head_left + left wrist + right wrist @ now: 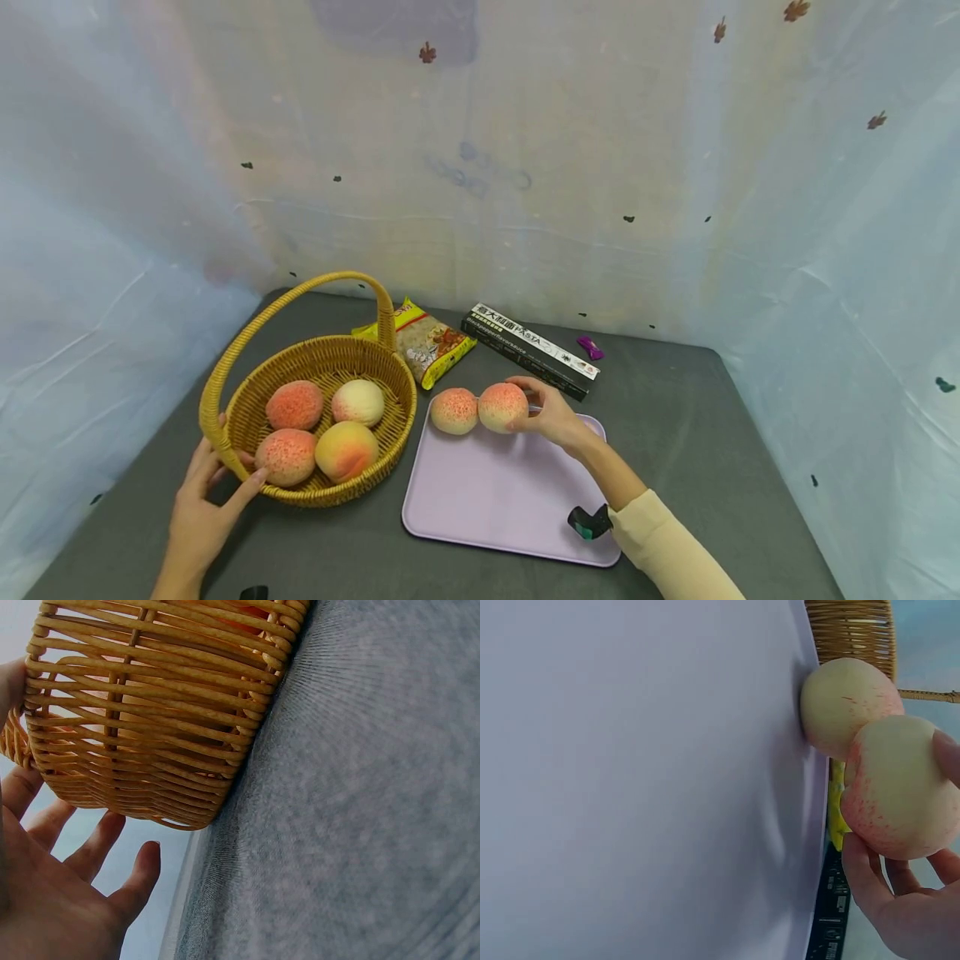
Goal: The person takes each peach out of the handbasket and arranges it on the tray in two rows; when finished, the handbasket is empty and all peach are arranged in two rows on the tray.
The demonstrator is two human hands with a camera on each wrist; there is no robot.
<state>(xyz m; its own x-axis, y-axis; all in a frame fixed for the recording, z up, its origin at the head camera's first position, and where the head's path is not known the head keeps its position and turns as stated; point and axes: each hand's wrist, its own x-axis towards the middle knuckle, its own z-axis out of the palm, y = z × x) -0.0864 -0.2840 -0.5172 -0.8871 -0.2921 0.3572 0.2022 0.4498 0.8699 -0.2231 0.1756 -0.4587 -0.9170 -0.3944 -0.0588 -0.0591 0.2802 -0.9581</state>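
Note:
In the head view, my left hand (201, 508) grips the rim of a yellow wicker basket (315, 497) beside the foot of its tall handle. The thumb lies over the rim, and the other fingers spread along the outer wall in the left wrist view. Several peaches (349, 452), red, pale and yellow, lie inside. My right hand (553, 414) holds a pink-and-cream peach (503, 407) over the far edge of a lilac tray (487, 500). Another peach (453, 411) sits in the tray's far left corner, right beside the held one.
Behind the basket lies a yellow food packet (435, 342). A black pasta box (528, 350) stretches diagonally behind the tray, with a small purple wrapped candy (590, 347) near its far side. Pale plastic sheeting (480, 167) hangs around the grey table (675, 433).

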